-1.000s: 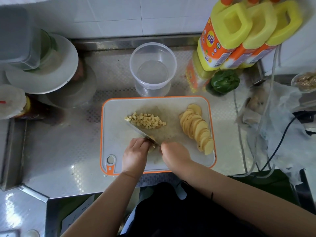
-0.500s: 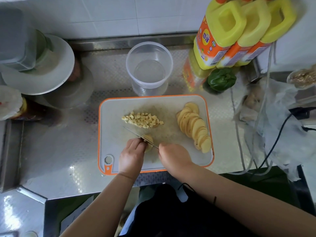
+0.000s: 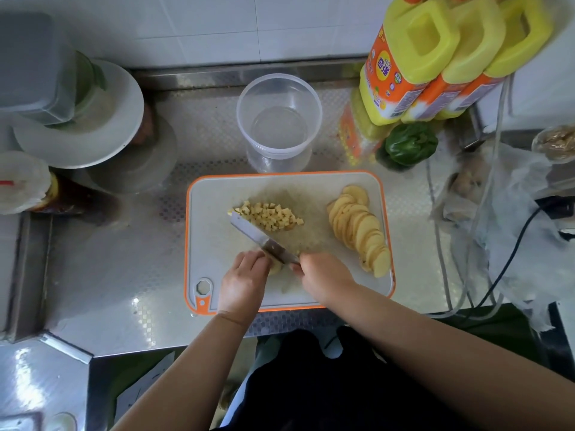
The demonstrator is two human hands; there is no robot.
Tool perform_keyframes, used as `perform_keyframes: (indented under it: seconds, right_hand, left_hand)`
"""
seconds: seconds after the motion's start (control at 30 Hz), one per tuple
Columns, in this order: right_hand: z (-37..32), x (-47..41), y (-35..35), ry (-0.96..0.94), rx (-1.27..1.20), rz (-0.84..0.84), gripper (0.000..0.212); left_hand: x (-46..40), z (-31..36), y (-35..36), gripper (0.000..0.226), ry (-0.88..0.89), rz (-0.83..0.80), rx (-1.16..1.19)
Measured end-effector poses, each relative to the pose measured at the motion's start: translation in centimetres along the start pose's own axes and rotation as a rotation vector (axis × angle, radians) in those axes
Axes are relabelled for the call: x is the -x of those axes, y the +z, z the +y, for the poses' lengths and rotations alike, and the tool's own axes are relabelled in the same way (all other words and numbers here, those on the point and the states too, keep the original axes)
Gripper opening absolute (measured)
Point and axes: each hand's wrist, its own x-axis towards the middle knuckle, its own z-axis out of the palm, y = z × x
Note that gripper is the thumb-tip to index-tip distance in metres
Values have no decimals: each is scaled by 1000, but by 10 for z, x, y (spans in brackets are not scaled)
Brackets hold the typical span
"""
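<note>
A white cutting board with an orange rim lies on the steel counter. On it sit a pile of small potato cubes and, at the right, a fanned row of potato slices. My right hand grips the handle of a knife whose blade points up-left, its tip beside the cubes. My left hand has curled fingers pressing down on a small stack of potato slices, mostly hidden under the fingers and blade.
A clear plastic tub stands just behind the board. Three yellow oil jugs and a green pepper are at back right. Plates and containers are stacked at left. Plastic bags and cables lie to the right.
The knife blade has swung from over the held slices up toward the cube pile, its flat now showing. My left hand stays on the potato stack.
</note>
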Motion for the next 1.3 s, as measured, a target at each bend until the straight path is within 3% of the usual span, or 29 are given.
perform_keyframes:
  seconds: [0.13, 0.3, 0.77, 0.97, 1.03, 1.1, 1.17, 1.23, 1.3]
  right_hand:
    - [-7, 16, 6, -78, 107, 93, 26]
    - [-14, 22, 9, -54, 128, 90, 14]
    - [-23, 13, 12, 10, 151, -25, 22]
    - [-22, 13, 17, 3, 131, 15, 25]
    - [-22, 12, 18, 31, 126, 29, 22]
    - [-23, 11, 21, 47, 108, 20, 21]
    - [-24, 11, 24, 56, 108, 31, 24]
    - [-25, 11, 26, 72, 127, 44, 36]
    - [-25, 11, 27, 80, 133, 44, 40]
  left_hand:
    - [1, 2, -2, 8, 0, 4, -19]
    - [4, 2, -1, 8, -5, 31, -32]
    - [8, -2, 3, 9, -19, 39, 25]
    - [-37, 22, -50, 7, -182, 198, 259]
    - [-84, 34, -55, 10, -160, -83, 206]
    - [-124, 46, -45, 11, -165, -577, 31]
    - [-145, 57, -31, 13, -33, -910, -164]
    - [-152, 62, -18, 23, 105, -1046, -305]
    - [-153, 64, -12, 26, 189, -1040, -378]
